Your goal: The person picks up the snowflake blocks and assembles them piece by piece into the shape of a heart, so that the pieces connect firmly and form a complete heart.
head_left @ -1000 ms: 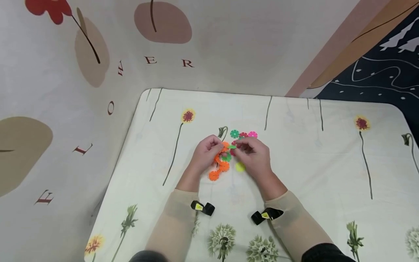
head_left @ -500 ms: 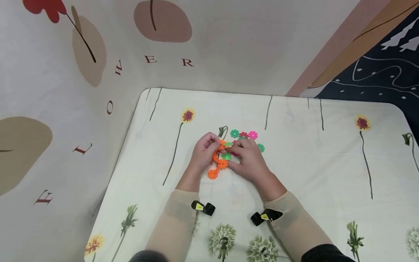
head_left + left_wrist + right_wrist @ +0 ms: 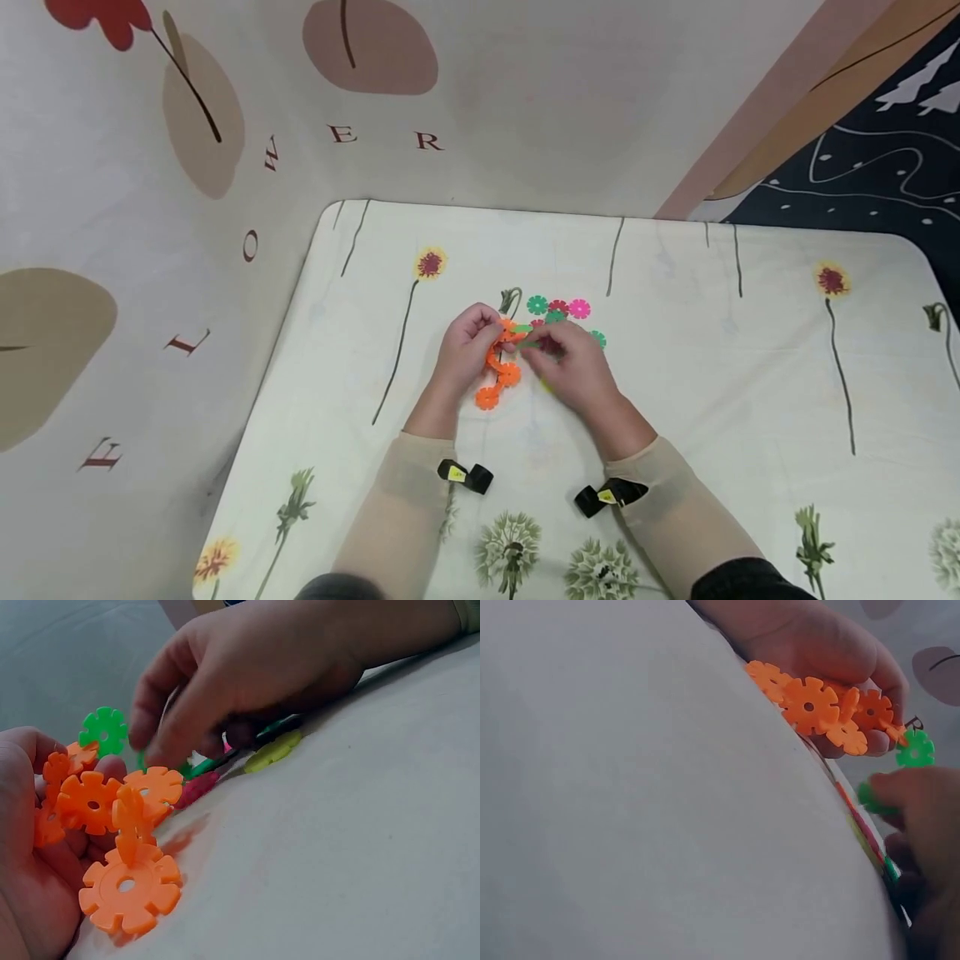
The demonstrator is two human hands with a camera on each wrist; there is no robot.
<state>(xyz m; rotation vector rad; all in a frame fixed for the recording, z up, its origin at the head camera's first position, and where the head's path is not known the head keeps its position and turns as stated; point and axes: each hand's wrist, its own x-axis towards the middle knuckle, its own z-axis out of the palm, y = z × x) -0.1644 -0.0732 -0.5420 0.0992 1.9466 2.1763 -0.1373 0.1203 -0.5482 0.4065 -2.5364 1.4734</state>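
Several orange discs (image 3: 129,821) and one green disc (image 3: 105,721) look joined in your gripping left hand (image 3: 467,350); your right hand (image 3: 576,367) pinches another disc (image 3: 871,798); loose discs (image 3: 557,307) lie toward the surface's far edge (image 3: 525,217).

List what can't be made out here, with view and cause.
- Outline of the green toothed plastic disc at the fingertips of the right hand: right wrist view, blurred and partly covered by that hand.
- Full count of the joined orange toothed plastic discs: head view, left hand and overlap hide some.
- Most of the yellow-green plastic disc: head view, behind right hand.
- Rest of left hand: left wrist view, cut by left edge.
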